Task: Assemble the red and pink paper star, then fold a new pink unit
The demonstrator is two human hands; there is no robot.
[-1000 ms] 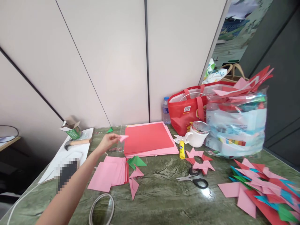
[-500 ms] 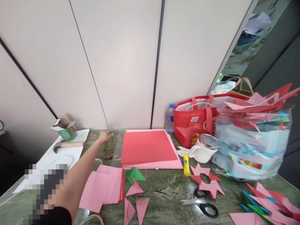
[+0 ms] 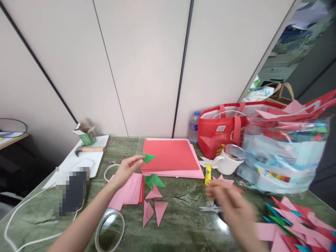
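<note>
My left hand (image 3: 127, 168) is raised over the table and pinches a small green folded paper triangle (image 3: 147, 158) between thumb and fingertips, above a stack of small pink paper squares (image 3: 129, 190). My right hand (image 3: 228, 204) comes in low at the right, smeared by motion, over the scissors (image 3: 208, 209) and the pink paper stars (image 3: 225, 181). Its fingers look loosely spread, but I cannot make out their state. Folded green (image 3: 154, 180) and pink triangles (image 3: 154, 210) lie between the two hands.
A stack of large red and pink sheets (image 3: 170, 161) lies at the back, with a yellow glue stick (image 3: 208, 174), a white mug (image 3: 227, 160), a red bag (image 3: 223, 129), a water bottle (image 3: 194, 123) and a plastic bag of paper (image 3: 285, 159). A tape roll (image 3: 110, 231) sits near.
My left hand has drawn back from the far edge of the table, now holding the green triangle. My right hand has come into view at the right. The camera has shifted.
</note>
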